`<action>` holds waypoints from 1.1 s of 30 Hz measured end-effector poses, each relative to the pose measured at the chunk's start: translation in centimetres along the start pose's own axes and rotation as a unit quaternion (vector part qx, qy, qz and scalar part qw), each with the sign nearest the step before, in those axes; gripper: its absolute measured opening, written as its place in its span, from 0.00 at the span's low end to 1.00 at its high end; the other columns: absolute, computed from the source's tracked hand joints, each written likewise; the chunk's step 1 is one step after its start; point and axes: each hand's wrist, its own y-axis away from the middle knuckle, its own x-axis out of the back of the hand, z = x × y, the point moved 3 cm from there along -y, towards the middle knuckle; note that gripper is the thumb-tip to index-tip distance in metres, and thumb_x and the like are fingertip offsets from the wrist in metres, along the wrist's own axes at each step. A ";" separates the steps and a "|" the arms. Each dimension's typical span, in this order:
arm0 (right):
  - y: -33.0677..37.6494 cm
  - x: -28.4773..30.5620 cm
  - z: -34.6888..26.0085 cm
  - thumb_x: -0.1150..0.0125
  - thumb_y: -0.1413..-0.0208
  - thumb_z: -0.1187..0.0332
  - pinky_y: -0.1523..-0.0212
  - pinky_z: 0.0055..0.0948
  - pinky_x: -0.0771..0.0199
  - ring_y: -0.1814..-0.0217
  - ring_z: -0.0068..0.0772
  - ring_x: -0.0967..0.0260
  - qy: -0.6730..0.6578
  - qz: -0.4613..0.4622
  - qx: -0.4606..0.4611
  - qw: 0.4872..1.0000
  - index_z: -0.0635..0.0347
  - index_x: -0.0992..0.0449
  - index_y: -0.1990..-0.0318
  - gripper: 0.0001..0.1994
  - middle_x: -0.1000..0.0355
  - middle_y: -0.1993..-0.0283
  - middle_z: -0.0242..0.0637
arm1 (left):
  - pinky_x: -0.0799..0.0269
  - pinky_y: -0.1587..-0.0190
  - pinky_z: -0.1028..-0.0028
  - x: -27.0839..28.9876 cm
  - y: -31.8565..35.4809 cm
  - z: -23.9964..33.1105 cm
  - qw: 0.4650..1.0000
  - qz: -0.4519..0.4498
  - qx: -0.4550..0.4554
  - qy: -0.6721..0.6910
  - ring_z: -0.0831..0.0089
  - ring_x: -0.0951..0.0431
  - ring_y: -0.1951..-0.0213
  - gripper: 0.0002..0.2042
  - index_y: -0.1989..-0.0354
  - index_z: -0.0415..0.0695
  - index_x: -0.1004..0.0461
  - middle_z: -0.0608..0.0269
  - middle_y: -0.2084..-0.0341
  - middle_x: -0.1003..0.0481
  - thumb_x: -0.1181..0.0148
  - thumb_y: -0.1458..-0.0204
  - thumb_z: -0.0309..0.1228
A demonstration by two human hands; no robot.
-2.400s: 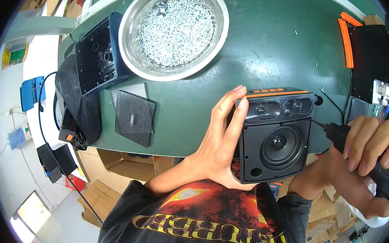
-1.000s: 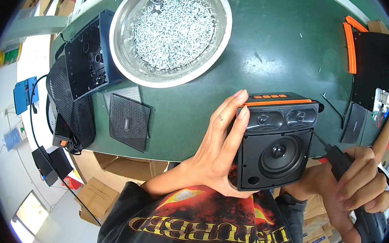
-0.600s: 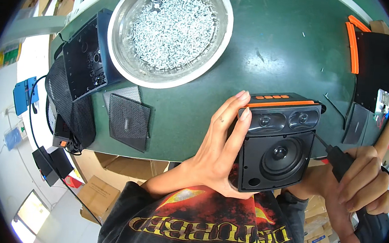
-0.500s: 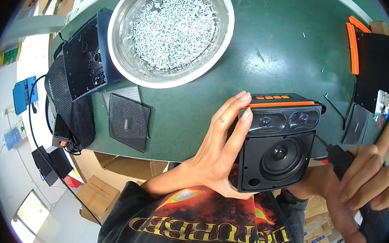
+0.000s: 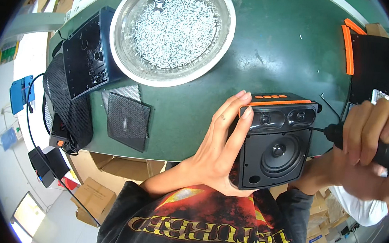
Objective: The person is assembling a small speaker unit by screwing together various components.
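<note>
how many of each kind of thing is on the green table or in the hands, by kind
Speaker bodies: 3, one held by the left hand at, one open shell, one orange-edged
Mesh grilles: 2
Metal bowl of screws: 1
Power screwdriver: 1, in the right hand
Total: 7

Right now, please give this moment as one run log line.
left hand: grips black speaker | right hand: holds powered screwdriver, tip at speaker's side | bowl of screws: on table
</note>
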 end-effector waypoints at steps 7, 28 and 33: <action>1.5 1.6 1.1 0.47 0.28 0.39 0.87 0.28 0.29 0.84 0.32 0.36 0.009 0.131 0.178 0.975 0.73 0.34 0.51 0.34 0.31 0.77 0.46 | 0.42 0.29 0.36 0.1 -0.1 0.1 1.000 -0.002 0.006 0.003 0.23 0.41 0.28 0.64 0.21 0.29 0.50 0.23 0.27 0.48 0.18 0.65 0.47; 7.3 -2.8 0.4 0.23 0.55 0.29 0.76 0.15 0.40 0.79 0.17 0.34 0.166 0.197 0.247 0.934 0.51 0.29 0.56 0.37 0.32 0.76 0.22 | 0.43 0.28 0.36 0.3 -0.1 0.2 1.000 -0.010 0.007 0.000 0.23 0.43 0.28 0.65 0.21 0.29 0.52 0.22 0.26 0.50 0.18 0.66 0.47; 7.5 -2.1 0.8 0.23 0.54 0.29 0.77 0.15 0.40 0.79 0.18 0.35 0.122 0.255 0.252 0.925 0.53 0.28 0.56 0.37 0.33 0.76 0.22 | 0.44 0.28 0.36 0.3 0.0 0.2 1.000 -0.013 0.009 0.002 0.24 0.44 0.27 0.65 0.21 0.29 0.52 0.22 0.26 0.50 0.18 0.65 0.47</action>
